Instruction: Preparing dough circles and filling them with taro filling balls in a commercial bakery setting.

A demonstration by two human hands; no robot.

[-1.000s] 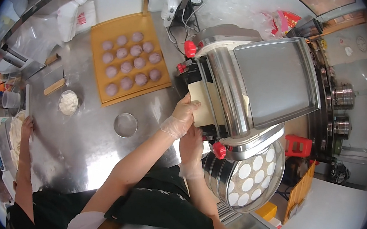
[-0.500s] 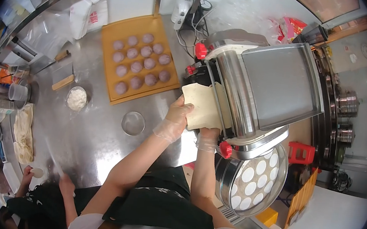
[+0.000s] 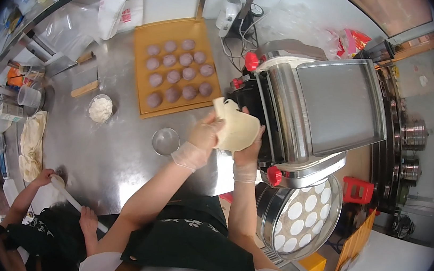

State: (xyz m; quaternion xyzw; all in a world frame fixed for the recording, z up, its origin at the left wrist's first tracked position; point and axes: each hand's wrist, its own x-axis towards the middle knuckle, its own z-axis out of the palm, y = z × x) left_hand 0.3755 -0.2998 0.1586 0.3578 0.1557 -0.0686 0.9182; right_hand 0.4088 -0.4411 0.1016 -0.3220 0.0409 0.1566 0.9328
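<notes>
I hold a pale dough sheet (image 3: pixel 237 132) just left of a steel dough roller machine (image 3: pixel 289 111) with red knobs. My left hand (image 3: pixel 204 133), in a clear plastic glove, grips the sheet's left edge. My right hand (image 3: pixel 249 149), also gloved, grips its right side, with fingers partly hidden behind it. The sheet is creased at its upper left and clear of the rollers. Behind it an orange tray (image 3: pixel 139 89) bears several round purplish dough balls. An empty steel ring or dish (image 3: pixel 165 141) lies left of my hands.
Flour bowl (image 3: pixel 100 109), scraper (image 3: pixel 85 88) and dough strip (image 3: pixel 32 144) are on the steel table. A co-worker (image 3: pixel 56 235) at lower left holds a white rod. A steamer (image 3: pixel 274 219) with white paper rounds, red stool (image 3: pixel 356 190) and stacked pots (image 3: pixel 414 134) are at right.
The dough sheet has come out of the roller, moving left in both my hands and bending. The co-worker's hands have moved and now hold the white rod across the lower left.
</notes>
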